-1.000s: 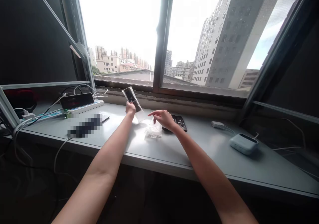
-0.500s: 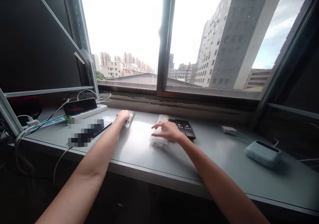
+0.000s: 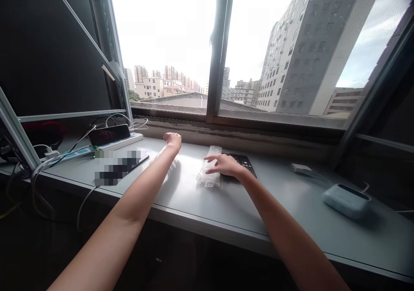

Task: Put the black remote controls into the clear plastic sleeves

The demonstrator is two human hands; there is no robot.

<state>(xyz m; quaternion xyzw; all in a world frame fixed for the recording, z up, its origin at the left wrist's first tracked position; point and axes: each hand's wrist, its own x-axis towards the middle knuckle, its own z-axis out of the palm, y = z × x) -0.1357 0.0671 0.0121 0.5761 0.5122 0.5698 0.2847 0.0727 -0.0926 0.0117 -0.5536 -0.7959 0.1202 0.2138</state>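
My left hand (image 3: 174, 140) is raised a little over the back of the grey table (image 3: 184, 196), its fingers bent and holding nothing that shows. Beside it, partly behind my forearm, a clear plastic packet (image 3: 159, 153) lies on the tabletop. My right hand (image 3: 224, 164) hovers with thumb and fingers apart over another clear plastic packet (image 3: 208, 176). Black remote controls or keypads (image 3: 246, 163) lie just right of that packet, partly hidden by this hand.
At the left are a blurred dark flat object (image 3: 119, 170), a phone (image 3: 110, 134) leaning on a power strip (image 3: 134, 138), and loose cables. A pale blue device (image 3: 346, 200) and a white plug (image 3: 300, 168) lie at the right. Metal posts and a window stand behind.
My left hand has let go of the packet at the left and moved up and right. My right hand stays over the other packet, fingers still apart. The view has shifted slightly.
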